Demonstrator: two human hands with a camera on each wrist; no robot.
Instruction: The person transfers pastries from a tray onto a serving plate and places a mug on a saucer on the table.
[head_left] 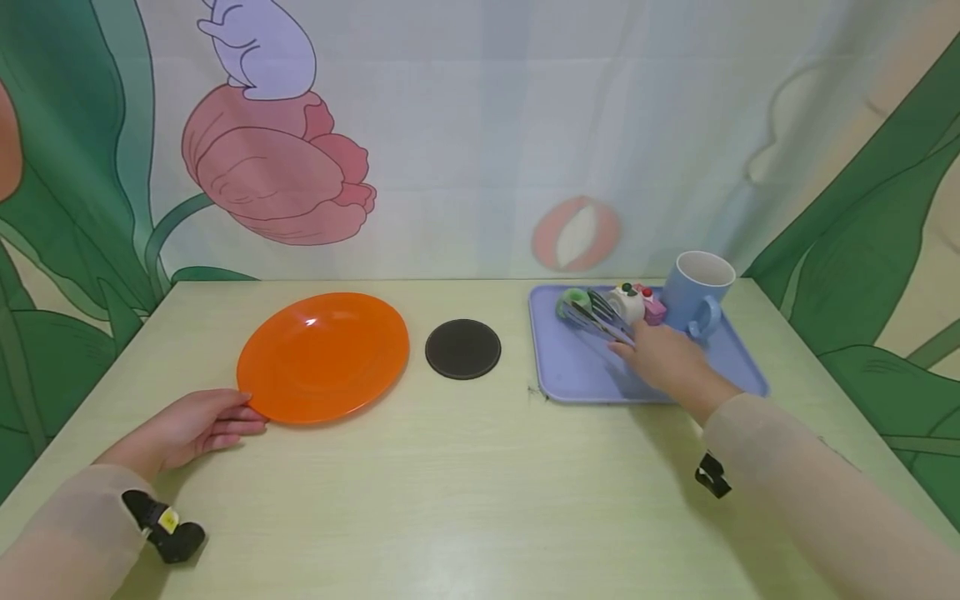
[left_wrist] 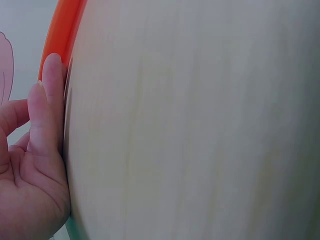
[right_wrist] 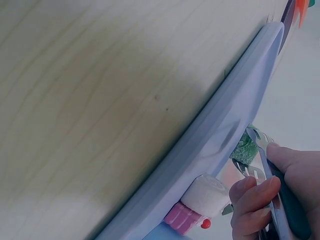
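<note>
My left hand [head_left: 191, 425] is at the near left rim of an orange plate [head_left: 322, 358]. Its thumb lies at the top of the rim; the fingers [left_wrist: 47, 115] stay low by the table under the edge. My right hand [head_left: 667, 358] grips metal tongs [right_wrist: 285, 200] with fork-shaped tips and a dark green handle. The tips reach a green ring-shaped food piece [right_wrist: 245, 149] on a lavender tray [head_left: 585, 375]; whether they squeeze it I cannot tell. Near the right fingers are a white roll-shaped piece [right_wrist: 205, 194] and a pink piece [right_wrist: 181, 218] with a red ball.
A light blue mug [head_left: 693, 292] stands upright at the tray's back right. Between plate and tray lies a round black coaster [head_left: 462, 348]. A printed curtain [head_left: 450, 150] hangs behind the table's back edge.
</note>
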